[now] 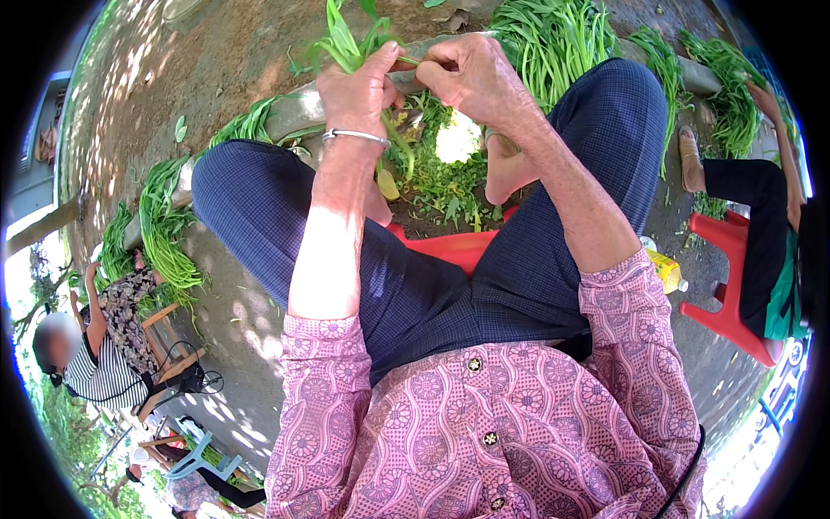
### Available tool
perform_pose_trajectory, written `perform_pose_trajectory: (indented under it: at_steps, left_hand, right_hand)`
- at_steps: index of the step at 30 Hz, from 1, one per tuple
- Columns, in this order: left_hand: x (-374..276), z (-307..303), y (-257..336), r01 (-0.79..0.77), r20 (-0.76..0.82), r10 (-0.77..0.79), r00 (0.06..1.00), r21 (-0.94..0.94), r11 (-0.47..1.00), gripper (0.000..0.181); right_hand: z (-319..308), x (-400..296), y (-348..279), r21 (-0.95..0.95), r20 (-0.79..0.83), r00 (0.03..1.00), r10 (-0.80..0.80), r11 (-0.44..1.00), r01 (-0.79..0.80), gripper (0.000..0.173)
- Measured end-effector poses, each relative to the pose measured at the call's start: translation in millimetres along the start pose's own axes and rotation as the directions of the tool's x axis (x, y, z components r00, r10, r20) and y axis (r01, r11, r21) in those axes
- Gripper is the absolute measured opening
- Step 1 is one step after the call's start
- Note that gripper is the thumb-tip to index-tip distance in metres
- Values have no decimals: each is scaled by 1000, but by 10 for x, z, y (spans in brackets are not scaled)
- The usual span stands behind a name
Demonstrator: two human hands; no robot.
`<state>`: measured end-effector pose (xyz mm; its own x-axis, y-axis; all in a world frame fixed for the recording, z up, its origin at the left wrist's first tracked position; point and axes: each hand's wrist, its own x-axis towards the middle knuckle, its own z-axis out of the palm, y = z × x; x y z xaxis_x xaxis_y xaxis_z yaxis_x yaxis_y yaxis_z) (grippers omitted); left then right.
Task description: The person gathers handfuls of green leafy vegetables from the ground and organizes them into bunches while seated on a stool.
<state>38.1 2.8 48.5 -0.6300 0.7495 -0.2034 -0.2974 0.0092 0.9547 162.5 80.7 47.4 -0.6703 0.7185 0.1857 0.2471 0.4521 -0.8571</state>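
Observation:
My left hand point(356, 91), with a metal bangle at the wrist, is closed around a few leafy green stalks point(343, 42), likely water spinach. Their leaves fan out above the thumb, and a thick stem point(405, 152) hangs below the palm. Close by on the right, my right hand point(470, 81) pinches a thin green stem point(408, 61) that stretches between both hands. Its curled fingertips are partly hidden. Beneath them, torn leaf and stem scraps point(447, 188) lie on the ground between my bare feet. A large bundle of leafy greens point(557, 52) rests on the curb beyond my right hand.
A low concrete curb point(305, 107) crosses in front, with more greens point(165, 227) draped over it. I sit on a red plastic stool point(454, 250). A yellow-labelled bottle point(664, 269) lies at right near another person's red stool point(729, 272). A seated person point(110, 376) is at left.

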Motion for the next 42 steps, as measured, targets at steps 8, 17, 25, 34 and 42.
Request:
perform_pose_trajectory:
  at_steps: [8,17,25,34,42]
  left_hand:
    - [1,15,7,26,34,-21,999,-169,985,14]
    - [-8,31,-7,-12,20,17,1000,-224,974,13]
    - [-18,50,-4,-1,21,6,1000,-237,972,13]
    - [25,-62,14,-12,42,22,999,-236,972,17]
    - [60,-76,13,-53,21,60,998,-227,972,17]
  right_hand:
    - [65,-9,34,-31,-139,985,-104,994,100,30]
    - [128,-33,-16,126,-180,984,14,992,9,29]
    - [161,-25,-4,324,-159,978,132,943,-74,24]
    - [-58,34,-23,430,10,988,154,891,-143,28]
    - [20,6,91,102,98,994,-43,994,33,22]
